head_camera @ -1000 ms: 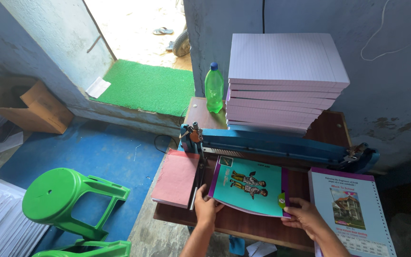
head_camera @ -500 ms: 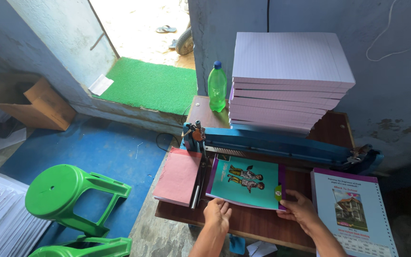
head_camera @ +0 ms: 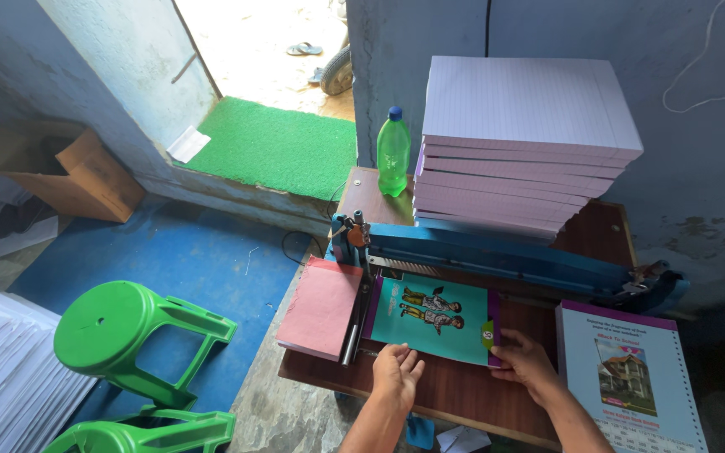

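Note:
A teal-covered booklet [head_camera: 434, 317] with a picture of two children lies flat on the brown wooden table [head_camera: 455, 394], its far edge under the long blue blade arm of a paper cutter [head_camera: 497, 252]. My left hand [head_camera: 396, 375] rests with fingers spread on the booklet's near edge. My right hand [head_camera: 524, 359] holds the booklet's near right corner, thumb on top. Left of the cutter lies a pink paper stack [head_camera: 322, 306].
A tall pile of ruled white sheets [head_camera: 522, 143] and a green bottle [head_camera: 393, 153] stand at the table's back. A calendar-like printed stack [head_camera: 631, 382] lies right. Two green plastic stools [head_camera: 123, 335], white paper stacks [head_camera: 2, 377], a cardboard box [head_camera: 65, 168] and a green doormat [head_camera: 274, 147] occupy the floor.
The booklet has slid farther in under the blue blade arm. My left hand moved from the booklet's left side to its near edge; my right hand stayed at the right corner.

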Action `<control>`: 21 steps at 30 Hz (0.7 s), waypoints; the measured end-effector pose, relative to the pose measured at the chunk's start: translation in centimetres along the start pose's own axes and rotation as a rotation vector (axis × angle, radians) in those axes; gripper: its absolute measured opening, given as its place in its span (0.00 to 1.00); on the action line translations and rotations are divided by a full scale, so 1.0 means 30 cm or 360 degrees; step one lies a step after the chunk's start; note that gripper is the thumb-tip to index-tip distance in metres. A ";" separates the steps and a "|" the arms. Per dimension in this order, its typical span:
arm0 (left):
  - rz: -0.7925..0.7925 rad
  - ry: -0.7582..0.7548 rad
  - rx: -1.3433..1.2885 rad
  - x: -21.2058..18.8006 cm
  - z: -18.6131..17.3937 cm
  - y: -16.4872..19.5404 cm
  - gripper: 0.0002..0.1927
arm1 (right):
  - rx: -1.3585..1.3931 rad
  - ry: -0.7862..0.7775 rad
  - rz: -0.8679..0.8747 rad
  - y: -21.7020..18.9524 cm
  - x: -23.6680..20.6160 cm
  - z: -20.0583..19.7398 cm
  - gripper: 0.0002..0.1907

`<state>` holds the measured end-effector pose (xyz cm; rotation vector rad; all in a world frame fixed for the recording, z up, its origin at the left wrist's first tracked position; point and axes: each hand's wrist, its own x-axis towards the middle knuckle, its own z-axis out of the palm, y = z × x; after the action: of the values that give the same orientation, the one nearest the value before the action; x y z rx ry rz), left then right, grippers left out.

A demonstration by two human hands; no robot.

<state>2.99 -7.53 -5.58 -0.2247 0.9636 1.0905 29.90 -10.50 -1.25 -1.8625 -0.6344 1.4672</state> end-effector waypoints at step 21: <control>0.0019 0.0015 0.0372 -0.042 0.069 0.021 0.35 | -0.1261 0.0241 -0.0488 -0.042 0.099 0.072 0.32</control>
<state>3.46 -6.83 -3.24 -0.0329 1.0925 0.9788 28.58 -7.06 -2.49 -2.2723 -1.5043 0.9149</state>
